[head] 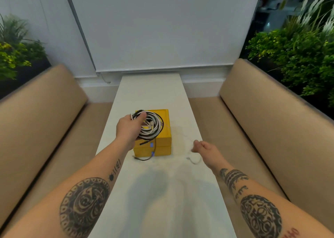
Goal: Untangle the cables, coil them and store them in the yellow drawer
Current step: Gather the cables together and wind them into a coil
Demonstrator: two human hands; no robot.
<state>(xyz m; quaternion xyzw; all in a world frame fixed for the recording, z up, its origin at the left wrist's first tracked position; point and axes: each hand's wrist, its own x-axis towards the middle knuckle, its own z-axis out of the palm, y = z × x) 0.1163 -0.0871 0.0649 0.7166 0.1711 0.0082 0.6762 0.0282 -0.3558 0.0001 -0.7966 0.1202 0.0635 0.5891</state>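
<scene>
flanking the frame at left and right, tan benches run beside the long white table that fills the centre. at mid-frame on that table sits the yellow drawer unit. just above it the left hand grips a coil of black and white cables, thumb laid across the loops. right of centre, the right hand is curled and seems to pinch a thin white lead, whose end lies bunched on the table beneath it. a black tail dangles over the drawer front. the cables look light, limp and springy; the loops would likely spill unless held across all turns at one side, with loose ends tucked in first.
</scene>
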